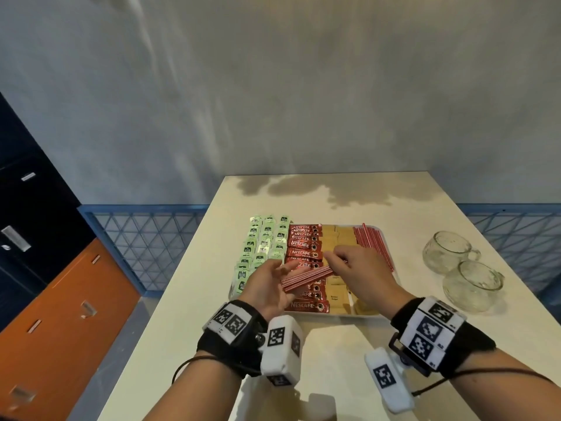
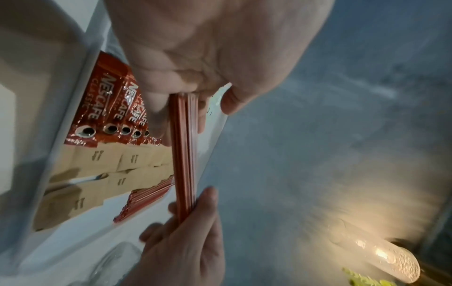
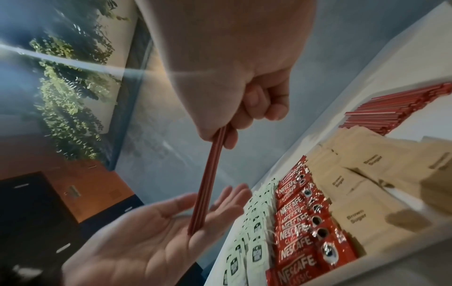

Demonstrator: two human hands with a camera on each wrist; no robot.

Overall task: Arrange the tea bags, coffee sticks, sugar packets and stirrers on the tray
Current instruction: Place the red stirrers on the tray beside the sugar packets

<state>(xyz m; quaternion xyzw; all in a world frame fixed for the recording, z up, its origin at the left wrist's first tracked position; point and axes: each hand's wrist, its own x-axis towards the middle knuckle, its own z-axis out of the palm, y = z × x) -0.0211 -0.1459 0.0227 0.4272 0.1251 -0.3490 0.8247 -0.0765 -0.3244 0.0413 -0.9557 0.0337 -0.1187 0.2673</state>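
A white tray [image 1: 349,315] on the table holds rows of green tea bags [image 1: 261,247], red coffee sticks [image 1: 303,247], brown sugar packets [image 1: 340,238] and red stirrers [image 1: 373,244]. Above the tray's near left part, my right hand [image 1: 358,271] grips one end of a small bundle of red stirrers [image 1: 306,276]. The bundle's other end butts against the flat palm of my left hand [image 1: 270,284]. In the right wrist view, the right hand [image 3: 244,120] pinches the bundle [image 3: 208,183] and the left hand [image 3: 159,228] lies spread under it. The left wrist view shows the bundle [image 2: 184,154] between both hands.
Two glass cups [image 1: 449,250] [image 1: 470,284] stand on the cream table [image 1: 334,344] to the right of the tray. An orange and dark cabinet [image 1: 76,299] is on the floor at the left. A grey wall rises behind the table.
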